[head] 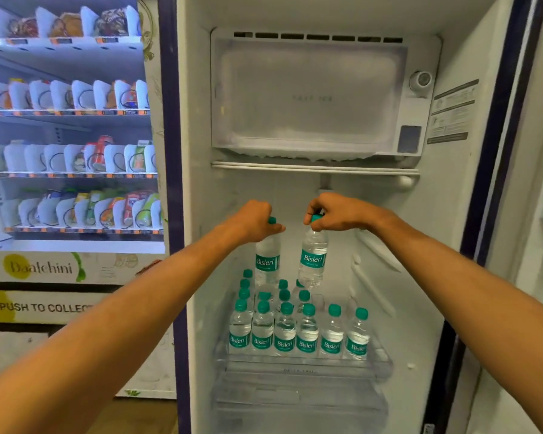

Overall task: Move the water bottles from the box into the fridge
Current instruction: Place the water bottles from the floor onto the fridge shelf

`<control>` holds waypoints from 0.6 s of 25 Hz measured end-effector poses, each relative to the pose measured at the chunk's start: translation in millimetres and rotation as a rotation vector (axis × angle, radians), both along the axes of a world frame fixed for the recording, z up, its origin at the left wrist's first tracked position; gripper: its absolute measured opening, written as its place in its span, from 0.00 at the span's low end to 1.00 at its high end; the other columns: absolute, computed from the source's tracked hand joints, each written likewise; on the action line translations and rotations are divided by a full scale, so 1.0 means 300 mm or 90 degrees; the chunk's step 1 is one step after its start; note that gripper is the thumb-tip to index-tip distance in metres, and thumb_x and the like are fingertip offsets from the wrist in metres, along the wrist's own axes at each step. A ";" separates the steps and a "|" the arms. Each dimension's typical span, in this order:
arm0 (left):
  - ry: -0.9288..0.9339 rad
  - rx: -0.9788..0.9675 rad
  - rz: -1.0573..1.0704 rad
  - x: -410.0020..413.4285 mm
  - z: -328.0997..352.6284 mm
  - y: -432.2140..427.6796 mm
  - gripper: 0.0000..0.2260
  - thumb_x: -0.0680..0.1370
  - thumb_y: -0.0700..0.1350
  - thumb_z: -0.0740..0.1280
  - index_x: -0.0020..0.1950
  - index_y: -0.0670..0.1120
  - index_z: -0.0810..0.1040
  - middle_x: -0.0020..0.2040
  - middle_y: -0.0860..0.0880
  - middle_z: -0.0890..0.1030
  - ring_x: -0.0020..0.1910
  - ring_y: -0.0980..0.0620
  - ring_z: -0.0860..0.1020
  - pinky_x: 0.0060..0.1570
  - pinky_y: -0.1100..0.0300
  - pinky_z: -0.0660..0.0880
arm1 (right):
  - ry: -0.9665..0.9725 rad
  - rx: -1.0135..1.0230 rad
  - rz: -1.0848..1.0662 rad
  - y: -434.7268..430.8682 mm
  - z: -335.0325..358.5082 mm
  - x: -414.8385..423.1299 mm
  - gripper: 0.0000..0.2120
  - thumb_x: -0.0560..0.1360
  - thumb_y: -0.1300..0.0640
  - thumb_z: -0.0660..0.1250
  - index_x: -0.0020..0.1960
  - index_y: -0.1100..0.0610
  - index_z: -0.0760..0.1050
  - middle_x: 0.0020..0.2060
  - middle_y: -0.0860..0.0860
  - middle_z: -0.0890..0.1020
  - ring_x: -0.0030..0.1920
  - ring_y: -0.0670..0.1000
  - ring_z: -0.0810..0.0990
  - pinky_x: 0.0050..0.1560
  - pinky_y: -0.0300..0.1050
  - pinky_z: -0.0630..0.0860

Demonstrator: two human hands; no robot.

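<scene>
view: head, looking into an open fridge (452, 277)
left hand (254, 219): fingers curled tight round the neck of a bottle, just under the green cap; forearm is stretched in from the near left
left Bisleri bottle (267, 261): held by the top, hung roughly upright inside the fridge, above the far-left bottles on the shelf; its base is partly hidden behind their caps
right hand (333, 214): fingers and thumb pinched round the cap and neck of a second bottle; forearm is stretched in from the near right
right Bisleri bottle (312, 258): held by the top, slightly tilted, just right of the left one and apart from it; it is lifted clear of the shelf
shelf bottles (284, 333): green-capped Bisleri bottles stood upright; six are seen in the near row, more rows are packed behind on the left side, count cannot be told
clear shelf (380, 361): the bottles are carried on it, bare part at far right
clear drawer (295, 399): set below the shelf
freezer compartment (308, 98): at the top, frosted flap closed
vending machine (69, 120): left of the fridge, lit, snack packets are racked in rows
</scene>
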State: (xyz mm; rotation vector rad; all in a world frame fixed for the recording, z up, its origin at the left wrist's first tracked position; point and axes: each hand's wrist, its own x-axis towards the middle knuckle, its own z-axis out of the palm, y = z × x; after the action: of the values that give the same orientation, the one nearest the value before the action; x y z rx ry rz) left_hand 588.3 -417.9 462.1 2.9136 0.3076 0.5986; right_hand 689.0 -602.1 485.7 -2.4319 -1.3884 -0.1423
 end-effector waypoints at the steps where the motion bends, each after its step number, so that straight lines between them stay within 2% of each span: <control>1: -0.002 -0.006 -0.004 0.040 -0.005 0.001 0.15 0.77 0.55 0.68 0.41 0.44 0.73 0.38 0.47 0.76 0.32 0.54 0.72 0.30 0.63 0.66 | -0.005 -0.005 -0.007 0.008 -0.004 0.037 0.09 0.74 0.61 0.70 0.53 0.61 0.80 0.49 0.52 0.83 0.48 0.49 0.81 0.54 0.45 0.80; 4: -0.013 -0.028 -0.013 0.175 -0.027 0.007 0.15 0.77 0.54 0.68 0.51 0.41 0.77 0.45 0.45 0.78 0.40 0.50 0.76 0.40 0.59 0.73 | -0.016 -0.031 -0.025 0.036 -0.023 0.156 0.09 0.73 0.61 0.71 0.53 0.61 0.80 0.49 0.53 0.83 0.47 0.49 0.81 0.53 0.44 0.80; 6: -0.020 -0.047 -0.014 0.259 -0.042 0.017 0.16 0.77 0.54 0.68 0.54 0.41 0.77 0.46 0.45 0.77 0.43 0.49 0.76 0.43 0.58 0.73 | -0.012 -0.036 -0.037 0.055 -0.045 0.233 0.09 0.73 0.61 0.72 0.53 0.61 0.80 0.49 0.52 0.82 0.46 0.48 0.80 0.52 0.43 0.80; 9: -0.019 -0.064 -0.009 0.381 -0.075 0.042 0.16 0.78 0.54 0.67 0.53 0.42 0.76 0.46 0.45 0.77 0.43 0.48 0.76 0.43 0.58 0.72 | -0.009 -0.022 -0.058 0.090 -0.099 0.345 0.10 0.73 0.61 0.72 0.54 0.60 0.80 0.50 0.53 0.82 0.46 0.48 0.79 0.45 0.36 0.77; 15: -0.017 -0.074 0.005 0.577 -0.218 0.107 0.16 0.76 0.58 0.67 0.47 0.45 0.72 0.44 0.45 0.77 0.41 0.49 0.75 0.43 0.57 0.72 | -0.011 0.001 -0.103 0.188 -0.258 0.515 0.13 0.71 0.63 0.73 0.55 0.59 0.80 0.52 0.53 0.82 0.49 0.50 0.79 0.49 0.39 0.76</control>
State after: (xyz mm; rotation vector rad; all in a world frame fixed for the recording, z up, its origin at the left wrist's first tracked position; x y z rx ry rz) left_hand 761.5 -385.7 396.6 2.7922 0.3394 0.5986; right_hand 843.6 -545.6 408.2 -2.5461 -1.1958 -0.2043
